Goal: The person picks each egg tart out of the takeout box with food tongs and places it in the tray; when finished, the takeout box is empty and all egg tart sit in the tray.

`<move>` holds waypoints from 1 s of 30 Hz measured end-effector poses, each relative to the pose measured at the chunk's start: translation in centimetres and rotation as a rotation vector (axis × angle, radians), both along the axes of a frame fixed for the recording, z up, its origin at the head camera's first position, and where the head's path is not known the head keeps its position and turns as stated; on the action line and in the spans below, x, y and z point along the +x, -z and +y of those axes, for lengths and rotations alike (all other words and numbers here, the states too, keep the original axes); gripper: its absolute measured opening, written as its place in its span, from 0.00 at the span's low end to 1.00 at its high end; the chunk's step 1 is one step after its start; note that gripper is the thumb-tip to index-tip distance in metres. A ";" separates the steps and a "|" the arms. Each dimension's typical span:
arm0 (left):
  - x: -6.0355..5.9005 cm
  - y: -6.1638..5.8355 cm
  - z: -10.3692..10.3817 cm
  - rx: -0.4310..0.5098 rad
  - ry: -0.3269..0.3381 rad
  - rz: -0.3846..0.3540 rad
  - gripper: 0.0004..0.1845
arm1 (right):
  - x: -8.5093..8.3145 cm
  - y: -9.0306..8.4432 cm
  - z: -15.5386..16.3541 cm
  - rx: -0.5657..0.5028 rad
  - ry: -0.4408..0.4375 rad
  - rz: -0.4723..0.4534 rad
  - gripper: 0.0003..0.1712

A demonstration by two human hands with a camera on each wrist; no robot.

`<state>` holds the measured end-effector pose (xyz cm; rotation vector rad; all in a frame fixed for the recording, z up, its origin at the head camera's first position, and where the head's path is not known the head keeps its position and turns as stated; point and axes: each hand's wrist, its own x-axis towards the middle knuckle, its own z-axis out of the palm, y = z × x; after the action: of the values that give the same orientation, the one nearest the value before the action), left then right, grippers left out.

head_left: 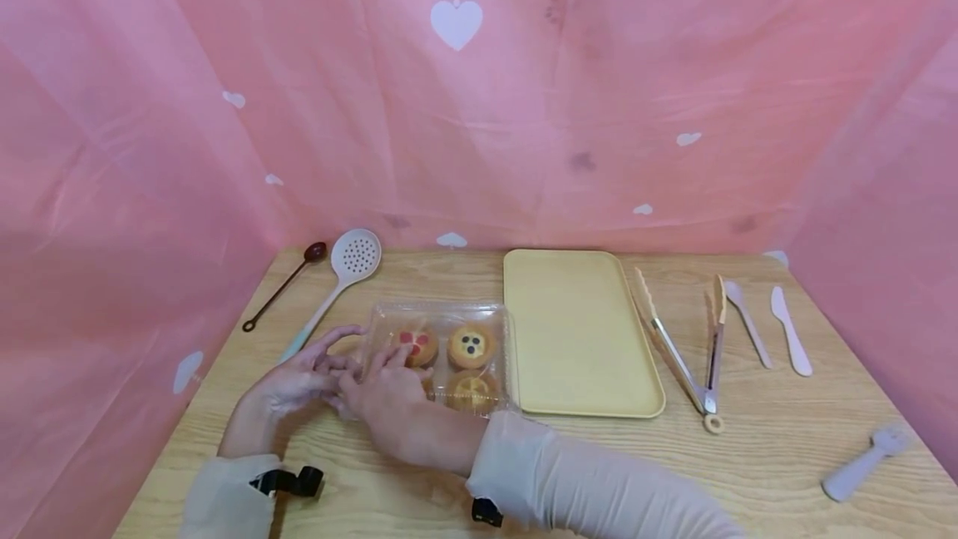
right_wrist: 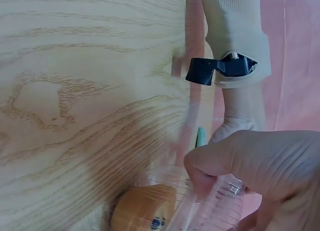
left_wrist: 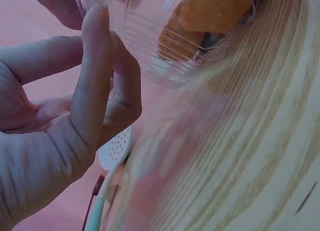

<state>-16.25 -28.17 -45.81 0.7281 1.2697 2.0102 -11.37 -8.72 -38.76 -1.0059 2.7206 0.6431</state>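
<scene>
- Your clear plastic pastry box [head_left: 441,353] lies on the wooden table [head_left: 748,456], just left of the yellow tray [head_left: 576,331] and touching its edge.
- Inside the box you can see three tarts: one with red topping [head_left: 414,343], one with dark dots [head_left: 471,345], and a third [head_left: 473,388] nearer you.
- Your left hand [head_left: 299,377] sits at the box's left front corner; its fingers [left_wrist: 95,76] are nearly straight, with the tips against the clear plastic wall.
- Your right hand [head_left: 389,402] crosses over to the same corner, and its curled fingers [right_wrist: 210,166] pinch the plastic rim from above.
- Both hands meet at that corner, fingers touching each other.
- Beyond your left hand lie a slotted white spoon [head_left: 346,269] and a small dark spoon [head_left: 288,283].
- Right of the tray lie the tongs [head_left: 692,348].
</scene>
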 end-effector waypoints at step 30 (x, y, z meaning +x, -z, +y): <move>0.6 -1.0 0.5 -0.306 -0.226 -0.034 0.31 | -0.5 -1.5 1.6 -0.320 0.030 -0.059 0.48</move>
<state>-15.65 -27.63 -44.78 0.4188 1.6539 1.9275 -11.88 -7.16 -37.28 -1.0257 2.8362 0.1700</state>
